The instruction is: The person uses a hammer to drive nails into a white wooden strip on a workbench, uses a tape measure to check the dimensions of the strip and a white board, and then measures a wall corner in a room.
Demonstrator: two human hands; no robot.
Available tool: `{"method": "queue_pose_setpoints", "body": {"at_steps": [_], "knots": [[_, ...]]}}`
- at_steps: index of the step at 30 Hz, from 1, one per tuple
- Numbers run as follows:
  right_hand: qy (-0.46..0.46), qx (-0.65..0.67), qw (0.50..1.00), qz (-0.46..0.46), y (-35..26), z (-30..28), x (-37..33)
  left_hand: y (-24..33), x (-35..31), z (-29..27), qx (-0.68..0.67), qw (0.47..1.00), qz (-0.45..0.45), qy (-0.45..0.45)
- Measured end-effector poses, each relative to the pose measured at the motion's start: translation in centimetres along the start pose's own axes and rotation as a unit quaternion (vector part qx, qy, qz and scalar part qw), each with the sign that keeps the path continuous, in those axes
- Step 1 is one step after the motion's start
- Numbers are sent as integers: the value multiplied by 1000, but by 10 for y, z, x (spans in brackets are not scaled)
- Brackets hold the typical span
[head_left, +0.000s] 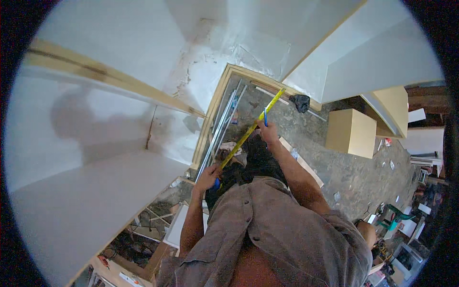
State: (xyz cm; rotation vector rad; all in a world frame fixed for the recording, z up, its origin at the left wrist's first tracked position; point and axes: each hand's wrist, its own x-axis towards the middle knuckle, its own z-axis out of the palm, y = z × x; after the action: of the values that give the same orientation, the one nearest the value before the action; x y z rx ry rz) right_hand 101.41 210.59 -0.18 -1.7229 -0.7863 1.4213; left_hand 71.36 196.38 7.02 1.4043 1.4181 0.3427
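Observation:
A tape measure (217, 183) with a blue case is in my left hand (207, 179), whose fingers are closed around it. Its yellow blade (248, 133) runs out up and to the right, past my right hand (268, 132). The far end of the blade lies near the wooden frame (258, 73) along the wall base. My right hand is closed on a slim blue pen (265, 116) pointing upward. These fingers are right at the blade; whether they also pinch it is hard to see. Below the blade are my dark-clothed legs.
Long metal strips (222, 126) lie on the floor inside the frame. A black plastic bag (301, 103) sits by the frame's right part. A tan box (351, 132) stands to the right. White panels (86, 191) rise at left. Tools and scraps lie at lower right.

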Motion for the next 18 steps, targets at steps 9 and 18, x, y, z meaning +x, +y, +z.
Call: {"method": "queue_pose_setpoints", "body": {"at_steps": [9, 18], "knots": [[42, 19, 989, 139, -17, 53, 203, -63, 88, -16, -41, 987, -151, 33], [-31, -156, 986, 47, 36, 76, 484, -104, 257, -10, -110, 953, -280, 38]]}}
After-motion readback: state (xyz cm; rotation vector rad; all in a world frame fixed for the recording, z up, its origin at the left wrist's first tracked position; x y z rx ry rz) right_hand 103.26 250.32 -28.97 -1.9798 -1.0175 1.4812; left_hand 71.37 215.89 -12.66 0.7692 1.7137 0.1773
